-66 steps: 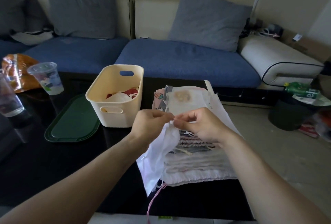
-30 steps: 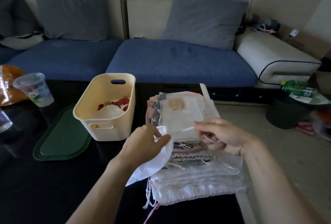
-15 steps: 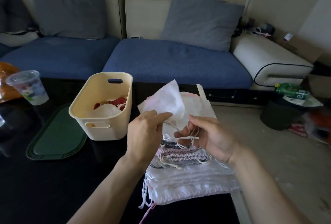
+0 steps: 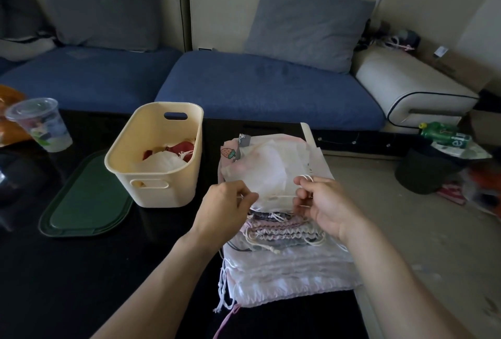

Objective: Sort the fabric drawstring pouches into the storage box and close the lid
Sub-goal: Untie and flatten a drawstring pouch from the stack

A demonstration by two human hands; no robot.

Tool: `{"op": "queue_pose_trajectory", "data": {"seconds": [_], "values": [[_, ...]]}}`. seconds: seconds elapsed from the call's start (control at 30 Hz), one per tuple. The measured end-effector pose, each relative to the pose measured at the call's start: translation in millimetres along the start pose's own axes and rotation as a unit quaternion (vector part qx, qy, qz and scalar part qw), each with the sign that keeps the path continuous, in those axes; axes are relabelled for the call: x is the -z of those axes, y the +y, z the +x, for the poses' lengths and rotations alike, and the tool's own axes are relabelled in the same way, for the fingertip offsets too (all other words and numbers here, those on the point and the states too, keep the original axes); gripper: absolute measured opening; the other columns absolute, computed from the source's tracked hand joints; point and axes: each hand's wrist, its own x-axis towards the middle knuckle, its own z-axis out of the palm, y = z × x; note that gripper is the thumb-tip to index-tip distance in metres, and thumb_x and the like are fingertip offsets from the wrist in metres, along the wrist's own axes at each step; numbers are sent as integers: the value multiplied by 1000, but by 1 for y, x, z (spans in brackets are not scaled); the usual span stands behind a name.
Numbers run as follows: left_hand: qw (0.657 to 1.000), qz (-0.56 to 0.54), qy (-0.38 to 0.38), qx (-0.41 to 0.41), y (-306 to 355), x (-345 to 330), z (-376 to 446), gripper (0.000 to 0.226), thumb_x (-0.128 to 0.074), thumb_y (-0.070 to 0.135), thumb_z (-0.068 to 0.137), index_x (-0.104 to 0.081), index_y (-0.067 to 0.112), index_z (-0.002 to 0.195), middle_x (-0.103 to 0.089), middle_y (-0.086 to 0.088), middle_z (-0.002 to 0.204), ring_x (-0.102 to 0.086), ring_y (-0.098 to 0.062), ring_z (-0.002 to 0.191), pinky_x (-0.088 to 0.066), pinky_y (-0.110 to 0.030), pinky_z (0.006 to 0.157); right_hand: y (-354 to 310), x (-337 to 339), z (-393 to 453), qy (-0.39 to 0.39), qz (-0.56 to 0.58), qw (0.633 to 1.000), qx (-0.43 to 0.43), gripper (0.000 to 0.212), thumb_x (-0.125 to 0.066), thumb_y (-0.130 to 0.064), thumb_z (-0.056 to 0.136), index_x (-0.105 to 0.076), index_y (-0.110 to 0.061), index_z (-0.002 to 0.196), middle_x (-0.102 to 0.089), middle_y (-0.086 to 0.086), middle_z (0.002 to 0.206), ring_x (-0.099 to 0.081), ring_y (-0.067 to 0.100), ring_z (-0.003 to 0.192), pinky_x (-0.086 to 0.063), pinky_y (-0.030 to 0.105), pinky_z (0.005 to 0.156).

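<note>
Got a few pouches in the storage box point(image 4: 173, 189) so far, both my left hand point(image 4: 226, 204) and right hand point(image 4: 322, 203) pinching a white pouch point(image 4: 267, 173), big stack point(image 4: 287, 257) left, lid point(image 4: 86, 200) still off.

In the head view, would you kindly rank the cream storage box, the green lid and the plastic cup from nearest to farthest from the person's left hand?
From the left hand, which pinches the white pouch:
1. Cream storage box, just to its left on the table.
2. Green lid, flat on the table beyond the box, further left.
3. Plastic cup, far left, towards the sofa.
</note>
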Motion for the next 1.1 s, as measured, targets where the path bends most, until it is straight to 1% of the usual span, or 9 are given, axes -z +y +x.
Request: {"op": "queue_pose_trajectory", "data": {"seconds": [0.13,0.33,0.5,0.67,0.77,0.83,0.93,1.03,1.1], "values": [[999,-7,35,16,-2,2,-1,23,-71,26,90,-65,16,71,-63,9,56,-61,0,55,-42,-9,53,-1,2,8,13,15,1000,-16,21,-39,-4,105,-57,-5,94,-41,-2,50,-44,19,51,-40,31,53],[999,14,-15,47,1,8,1,23,-67,31,93,-68,14,77,-69,3,63,-65,-12,60,-57,-36,62,-3,11,9,9,-60,998,-3,20,-41,-2,103,-59,-6,94,-45,-1,52,-43,16,47,-39,29,49],[989,-79,-61,105,15,9,-1,38,-53,24,97,-50,-3,70,-51,-10,61,-40,-15,55,-37,-37,53,-3,15,5,10,-133,991,13,16,-50,-6,103,-66,-3,103,-68,6,68,-62,17,55,-54,33,54],[967,-185,-45,168,25,14,3,33,-55,20,94,-53,4,65,-45,-2,59,-38,-13,54,-34,-29,55,-6,17,7,135,-114,983,57,13,-65,-8,93,-58,-9,104,-66,6,92,-65,19,76,-56,40,76],[953,-231,-52,188,28,16,2,33,-55,21,98,-61,5,69,-51,-2,57,-45,-15,53,-39,-25,55,-3,11,-3,235,-239,915,224,30,-71,-7,81,-53,-22,99,-55,-6,102,-57,11,91,-51,34,87],[944,-259,-60,195,32,18,1,34,-53,18,98,-58,6,67,-50,-2,56,-44,-12,48,-37,-20,47,-1,3,-11,165,-307,884,311,35,-72,-7,78,-57,-22,105,-54,-11,107,-52,5,100,-43,22,91],[922,-311,-81,218,37,21,-1,31,-52,15,98,-55,9,67,-44,-2,56,-36,-12,46,-28,-21,43,9,-12,-17,1,-370,874,316,37,-80,-32,81,-54,-25,106,-54,-14,108,-50,-2,102,-40,14,86],[880,-385,-94,260,36,24,-1,28,-51,14,96,-51,11,68,-29,0,53,-21,-14,45,-14,-24,46,24,-20,-16,-40,-408,865,291,57,-82,-54,72,-47,-24,105,-52,-8,104,-53,4,93,-44,18,76],[870,-396,-89,280,33,25,-1,30,-54,19,97,-51,13,68,-26,1,52,-19,-13,44,-12,-24,45,29,-24,-16,-32,-433,853,290,51,-83,-45,76,-44,-24,101,-53,-6,99,-55,8,87,-45,20,70]]}}
